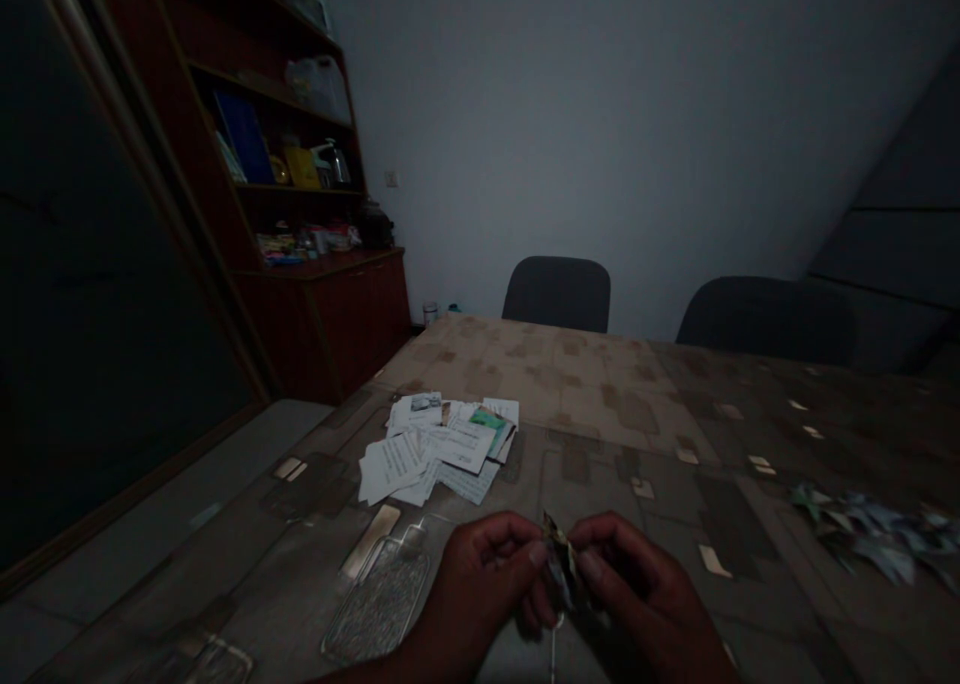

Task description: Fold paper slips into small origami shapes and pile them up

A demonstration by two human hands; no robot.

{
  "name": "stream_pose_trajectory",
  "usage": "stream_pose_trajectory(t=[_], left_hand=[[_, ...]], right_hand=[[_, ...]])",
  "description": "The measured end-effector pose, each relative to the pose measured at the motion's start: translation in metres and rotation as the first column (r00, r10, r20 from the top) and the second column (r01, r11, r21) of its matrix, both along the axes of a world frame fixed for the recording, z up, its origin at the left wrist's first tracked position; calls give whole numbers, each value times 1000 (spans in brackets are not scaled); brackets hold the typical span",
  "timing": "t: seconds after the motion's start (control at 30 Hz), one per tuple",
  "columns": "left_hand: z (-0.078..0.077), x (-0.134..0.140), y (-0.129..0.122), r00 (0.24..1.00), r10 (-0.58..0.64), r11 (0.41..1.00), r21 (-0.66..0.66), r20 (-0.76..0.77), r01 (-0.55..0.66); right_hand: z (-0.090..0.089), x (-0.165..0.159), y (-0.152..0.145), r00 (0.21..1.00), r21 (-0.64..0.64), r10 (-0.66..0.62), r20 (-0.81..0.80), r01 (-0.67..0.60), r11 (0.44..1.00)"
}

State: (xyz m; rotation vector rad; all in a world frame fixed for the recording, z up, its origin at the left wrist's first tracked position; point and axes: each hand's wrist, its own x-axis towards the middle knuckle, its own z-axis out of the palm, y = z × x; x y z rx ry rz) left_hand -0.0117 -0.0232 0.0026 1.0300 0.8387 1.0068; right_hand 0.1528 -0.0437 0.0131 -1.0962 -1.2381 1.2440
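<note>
Between my two hands, just above the near part of the table, is a small folded piece of paper [559, 560], dark with some pale parts. My left hand [491, 574] pinches its left side between thumb and fingers. On the other side, my right hand [626, 574] is closed on it the same way. The dim light hides the finer folds. Beyond my left hand lies a loose pile of printed paper pieces [442, 449], mostly white, one with a green patch. Far to the right sits a heap of folded papers [877, 529].
A patterned cloth covers the table [570, 374]. Two dark chairs [559, 292] stand along its far side, before a pale wall. A red-brown cabinet [330, 309] with filled shelves rises at the left.
</note>
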Motion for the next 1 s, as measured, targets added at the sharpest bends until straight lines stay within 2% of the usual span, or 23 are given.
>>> stream_pose_trajectory(t=[0.1, 0.33, 0.53, 0.7, 0.8, 0.9, 1.0], left_hand=[[1, 1, -1, 1000, -4, 1000, -8, 11, 4], [-8, 1, 0, 999, -37, 999, -2, 20, 37], [-8, -1, -1, 998, -40, 999, 6, 47, 40], [-4, -1, 0, 999, -6, 1000, 27, 34, 5], [-5, 0, -1, 999, 13, 999, 33, 36, -14], [-8, 1, -3, 999, 35, 999, 31, 18, -36], [-9, 2, -5, 1000, 21, 999, 35, 12, -21]], right_hand=[[-1, -1, -1, 1000, 6, -3, 8, 3, 1000], [-2, 1, -3, 976, 133, -6, 220, -24, 991], [-3, 1, -4, 968, 177, -22, 249, -23, 984], [-3, 2, -4, 933, 212, -145, 328, 77, 974], [0, 0, -5, 908, 307, -223, 356, 112, 945], [2, -1, -6, 899, 393, -227, 375, 68, 917], [1, -1, -5, 897, 352, -192, 398, 44, 935]])
